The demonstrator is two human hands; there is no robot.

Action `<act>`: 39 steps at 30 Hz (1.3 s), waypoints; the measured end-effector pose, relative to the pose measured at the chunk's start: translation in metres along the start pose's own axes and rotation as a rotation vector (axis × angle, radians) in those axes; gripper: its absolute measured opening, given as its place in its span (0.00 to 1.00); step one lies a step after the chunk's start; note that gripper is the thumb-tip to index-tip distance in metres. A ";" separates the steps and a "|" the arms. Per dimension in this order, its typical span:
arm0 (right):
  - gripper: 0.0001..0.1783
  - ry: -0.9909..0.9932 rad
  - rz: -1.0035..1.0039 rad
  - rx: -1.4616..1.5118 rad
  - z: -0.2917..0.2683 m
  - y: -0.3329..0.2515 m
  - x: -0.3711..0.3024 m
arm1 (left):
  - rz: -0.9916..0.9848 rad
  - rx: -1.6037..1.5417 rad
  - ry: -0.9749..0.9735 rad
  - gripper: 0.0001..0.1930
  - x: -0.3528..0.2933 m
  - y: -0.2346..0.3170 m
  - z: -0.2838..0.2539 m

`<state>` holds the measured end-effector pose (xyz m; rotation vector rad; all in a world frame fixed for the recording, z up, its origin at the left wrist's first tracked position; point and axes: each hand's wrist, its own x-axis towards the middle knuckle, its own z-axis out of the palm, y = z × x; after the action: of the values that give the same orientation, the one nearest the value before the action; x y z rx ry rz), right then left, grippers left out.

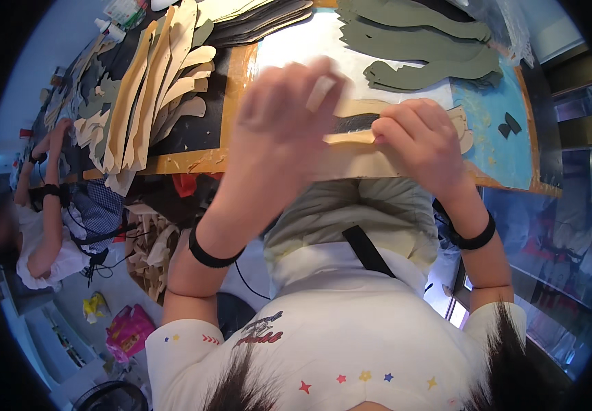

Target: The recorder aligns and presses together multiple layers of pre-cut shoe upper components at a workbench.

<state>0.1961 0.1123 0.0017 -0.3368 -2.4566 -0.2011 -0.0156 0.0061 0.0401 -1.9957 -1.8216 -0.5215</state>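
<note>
At the table's near edge lies a tan leather-like piece (357, 159) with a dark strip (356, 123) across its middle. My right hand (420, 140) is closed, thumb and fingers pinching a narrow tan edge of this piece. Over its left part hovers my left hand (279, 113), smeared by motion, with a pale wrap (320, 94) round one finger. Whether the left fingers hold anything is hidden. Part of the piece is covered by both hands.
Dark green cut pieces (426, 44) lie at the back right, and two small dark scraps (509, 126) on the blue surface (487, 154). Long tan pieces (148, 89) are piled at left, near a dark stack (261, 24). Another person's arms (53, 157) are at far left.
</note>
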 end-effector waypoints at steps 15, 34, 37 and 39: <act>0.10 0.035 0.003 -0.003 -0.017 -0.027 -0.006 | 0.038 -0.436 -0.139 0.27 0.002 0.029 0.024; 0.09 -0.057 -0.044 -0.138 -0.026 0.014 -0.027 | -0.029 -0.444 -0.081 0.28 -0.011 0.032 0.027; 0.07 -0.070 -0.096 -0.188 -0.031 0.011 -0.036 | -0.031 -0.427 -0.098 0.28 -0.011 0.033 0.025; 0.07 -0.079 -0.100 -0.233 -0.032 0.008 -0.041 | -0.026 -0.424 -0.084 0.28 -0.012 0.034 0.026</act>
<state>0.2482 0.1046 0.0014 -0.3267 -2.5344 -0.5288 0.0174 0.0070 0.0108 -2.2947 -1.9115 -0.9082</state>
